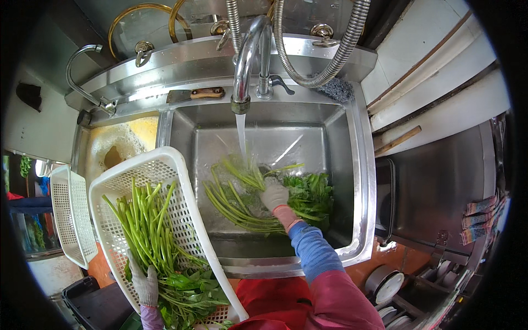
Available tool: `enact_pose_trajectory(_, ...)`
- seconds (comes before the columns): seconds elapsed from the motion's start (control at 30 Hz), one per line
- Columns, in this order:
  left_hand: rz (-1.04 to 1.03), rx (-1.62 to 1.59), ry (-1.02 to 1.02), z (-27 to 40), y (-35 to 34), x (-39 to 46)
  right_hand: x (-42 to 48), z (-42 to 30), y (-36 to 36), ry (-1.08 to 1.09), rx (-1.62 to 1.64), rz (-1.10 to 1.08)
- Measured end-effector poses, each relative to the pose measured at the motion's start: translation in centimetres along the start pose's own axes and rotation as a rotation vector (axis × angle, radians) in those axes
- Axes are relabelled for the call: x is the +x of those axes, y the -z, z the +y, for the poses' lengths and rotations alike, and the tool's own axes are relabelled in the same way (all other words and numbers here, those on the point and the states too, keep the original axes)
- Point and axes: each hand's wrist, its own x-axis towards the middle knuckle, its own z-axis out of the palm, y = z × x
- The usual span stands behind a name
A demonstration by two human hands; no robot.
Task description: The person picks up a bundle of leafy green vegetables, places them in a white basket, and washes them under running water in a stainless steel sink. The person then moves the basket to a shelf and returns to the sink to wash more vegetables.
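My right hand (275, 194), in a pale knit glove, is closed around leafy green stems (229, 206) in a stainless steel sink (264, 142). Running water falls from a curved faucet (241, 103) onto the stems just beyond the hand. Dark leaves (309, 192) of the greens spread to its right. My left hand (144, 284), also gloved, rests against a bunch of greens (150, 231) in a white perforated plastic basket (198, 214). Its thumb and fingers are apart. The basket is tilted across the sink's left front corner.
A wooden-handled scraper (196, 95) and a steel scouring pad (338, 88) lie on the back ledge. A flexible metal hose (284, 62) loops beside the faucet. A smaller basin (123, 132) adjoins on the left. Another white basket (72, 214) stands at far left; a dark bin (95, 305) is below.
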Motion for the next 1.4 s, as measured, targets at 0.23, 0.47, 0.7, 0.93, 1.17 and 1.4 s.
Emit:
enact_pose_trajectory(0.23,-0.008,-0.031,0.006,0.0,0.0,0.1,0.7,0.1,4.5,-0.068,0.074,-0.205)
enact_pose_trajectory(0.47,-0.015,-0.021,-0.007,0.0,0.2,0.4,-1.2,1.3,3.0,0.172,0.048,-0.287)
enact_pose_trajectory(0.7,-0.016,-0.026,-0.030,0.4,0.0,0.4,-5.7,-2.7,2.5,0.340,-0.222,-0.186)
enact_pose_trajectory(0.93,-0.040,-0.016,-0.007,-0.4,0.3,0.1,-5.1,-3.6,-1.0,0.335,-0.333,-0.353)
enact_pose_trajectory(1.17,-0.105,-0.149,0.002,0.6,1.4,0.6,-2.0,-1.1,5.6,0.204,0.289,-0.540)
enact_pose_trajectory(1.4,0.047,-0.054,-0.033,-0.6,3.6,1.2,-3.5,1.9,14.6,-0.045,0.855,-0.591)
